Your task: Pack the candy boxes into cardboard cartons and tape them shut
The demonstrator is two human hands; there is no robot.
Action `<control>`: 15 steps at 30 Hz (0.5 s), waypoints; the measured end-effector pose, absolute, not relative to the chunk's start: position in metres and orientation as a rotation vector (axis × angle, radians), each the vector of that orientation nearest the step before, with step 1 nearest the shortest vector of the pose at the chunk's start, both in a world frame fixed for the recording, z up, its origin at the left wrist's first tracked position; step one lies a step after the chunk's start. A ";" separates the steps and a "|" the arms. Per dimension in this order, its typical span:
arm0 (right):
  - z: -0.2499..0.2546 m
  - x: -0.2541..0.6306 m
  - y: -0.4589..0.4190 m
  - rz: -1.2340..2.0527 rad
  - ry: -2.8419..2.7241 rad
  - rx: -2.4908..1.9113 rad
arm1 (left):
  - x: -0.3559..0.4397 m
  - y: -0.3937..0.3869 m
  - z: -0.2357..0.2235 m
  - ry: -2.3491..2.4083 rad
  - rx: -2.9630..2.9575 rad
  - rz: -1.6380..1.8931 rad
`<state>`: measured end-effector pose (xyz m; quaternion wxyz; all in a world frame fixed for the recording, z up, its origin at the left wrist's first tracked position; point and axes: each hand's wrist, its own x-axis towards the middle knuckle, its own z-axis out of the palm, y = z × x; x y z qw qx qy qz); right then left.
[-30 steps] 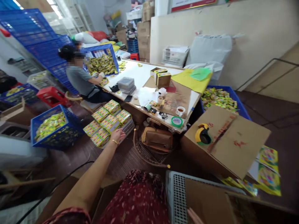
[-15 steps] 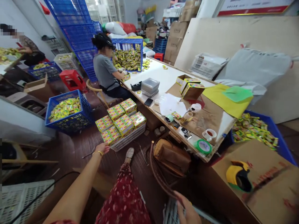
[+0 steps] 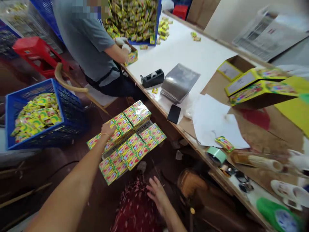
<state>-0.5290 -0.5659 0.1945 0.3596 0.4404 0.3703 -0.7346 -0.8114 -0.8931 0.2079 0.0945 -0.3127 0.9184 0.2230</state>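
Where boxes (image 3: 133, 151) sit, a chair (image 3: 101, 97) stands near.

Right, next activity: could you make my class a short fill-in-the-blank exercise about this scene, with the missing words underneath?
1. The left hand is at the patterned boxes, while the right hand holds ____.
2. The crate of small wrapped packets on the floor is coloured ____.
3. The plastic stool beyond that crate is coloured ____.
4. The co-worker at the white table wears white ____ on both hands.

Missing words: nothing; blue; red; gloves.
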 end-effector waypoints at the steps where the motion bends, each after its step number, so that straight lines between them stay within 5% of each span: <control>1: 0.183 -0.546 -0.578 -1.864 0.927 1.141 | -0.829 -0.902 0.198 2.735 -0.879 0.575; 7: 0.116 -0.615 -0.633 -1.848 0.904 1.185 | -0.899 -0.958 0.144 2.591 -0.498 0.225; 15: 0.075 -0.639 -0.675 -2.205 0.623 1.197 | -0.896 -0.967 0.130 2.170 -0.723 0.808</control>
